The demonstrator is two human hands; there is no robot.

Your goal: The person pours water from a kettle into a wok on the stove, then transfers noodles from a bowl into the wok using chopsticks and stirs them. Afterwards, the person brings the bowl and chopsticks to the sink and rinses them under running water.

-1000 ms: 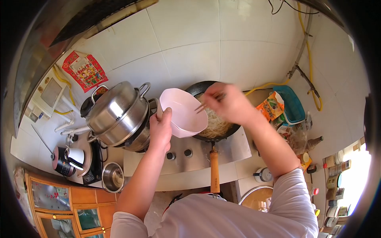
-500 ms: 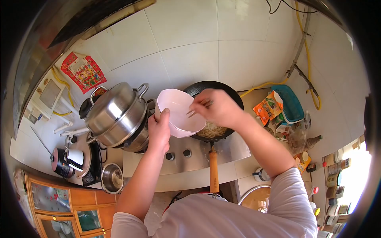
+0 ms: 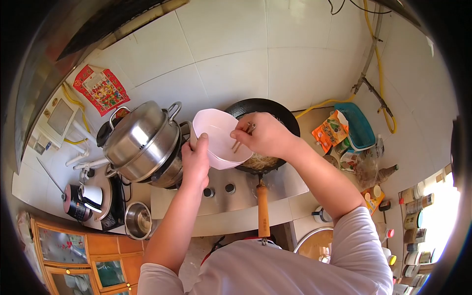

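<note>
My left hand point(image 3: 195, 162) grips the near left side of a pale pink bowl point(image 3: 216, 130), thumb on its rim. The bowl is tilted beside and partly over a black wok point(image 3: 255, 105). My right hand point(image 3: 265, 135) is closed on a pair of chopsticks point(image 3: 237, 146), whose tips reach into the bowl near its right side. Pale noodle-like strands point(image 3: 260, 161) lie in the wok, partly hidden by the bowl and my right hand. The wok's wooden handle point(image 3: 263, 211) points toward me.
Left of the wok stands a stacked steel steamer pot point(image 3: 142, 140). A steel bowl point(image 3: 138, 220) sits on the lower left counter. To the right are a teal basin point(image 3: 358, 125), an orange packet point(image 3: 330, 130) and a dark bottle point(image 3: 387, 172). Stove knobs point(image 3: 230, 188) face me.
My right hand has shifted slightly and turned, and the chopsticks now point more steeply down into the pink bowl. The left hand keeps its hold on the bowl.
</note>
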